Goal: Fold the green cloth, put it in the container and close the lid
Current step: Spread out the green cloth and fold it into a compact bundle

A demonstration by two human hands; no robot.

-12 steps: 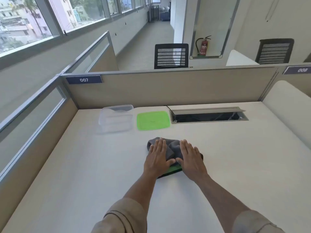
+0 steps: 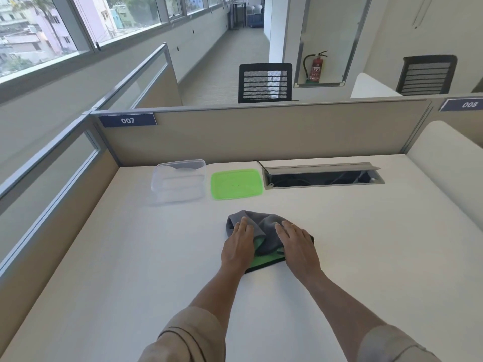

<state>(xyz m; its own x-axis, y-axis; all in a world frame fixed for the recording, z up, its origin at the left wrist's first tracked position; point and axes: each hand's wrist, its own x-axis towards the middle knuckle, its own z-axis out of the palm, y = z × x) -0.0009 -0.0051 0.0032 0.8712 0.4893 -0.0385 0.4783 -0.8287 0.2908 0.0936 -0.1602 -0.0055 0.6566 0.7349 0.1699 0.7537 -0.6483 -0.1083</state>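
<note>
The cloth [image 2: 265, 232], grey on top with a green underside and a dark edge, lies bunched at the middle of the white desk [image 2: 366, 244]. My left hand [image 2: 238, 246] lies flat on its left part, fingers spread. On the cloth's right part rests my right hand [image 2: 298, 244], also flat. Neither hand grips the fabric. The clear plastic container [image 2: 179, 181] stands open at the back left of the desk. Its green lid [image 2: 236, 183] lies flat just to the right of it.
A cable tray [image 2: 322, 175] with its flap raised is sunk into the desk behind and to the right. Beige partition walls [image 2: 261, 131] close the desk at the back and left. A second white desk surface [image 2: 449, 163] rises at the right.
Both hands stay pressed on the cloth in almost the same spot. The cloth has barely shifted.
</note>
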